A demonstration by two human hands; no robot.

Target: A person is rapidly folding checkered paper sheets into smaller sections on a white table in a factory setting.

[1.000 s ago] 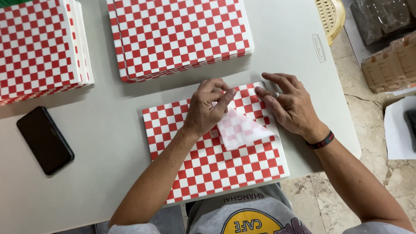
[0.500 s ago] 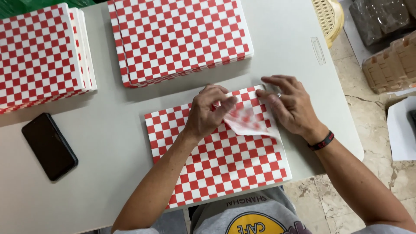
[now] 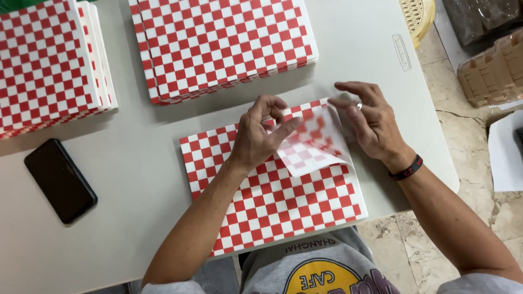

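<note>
- I see a red-and-white checked paper sheet [image 3: 272, 201] lying flat at the near edge of the grey table [image 3: 136, 218], right in front of me.
- Its far right corner is turned over into a folded flap [image 3: 313, 149], pale underside up, resting on the sheet itself.
- My left hand [image 3: 259, 139] rests on the sheet at the flap's left edge; the fingers are curled, with thumb and forefinger closing on the flap's edge in a light pinch.
- My right hand [image 3: 370, 122] lies flat at the flap's right side, fingers spread loosely, fingertips touching the paper near the fold. It grips nothing.
- A dark wristband [image 3: 406, 169] sits on my right wrist.
- Beyond the sheet, apart from it, lies a thick stack of checked sheets [image 3: 223, 46].
- A second stack [image 3: 49, 62] sits at the far left of the table.
- A black phone [image 3: 60, 179] lies face down, left of the sheet and well apart from it.
- Off the table's right edge are a tiled floor [image 3: 430, 234] and a brown moulded tray [image 3: 493, 71].
</note>
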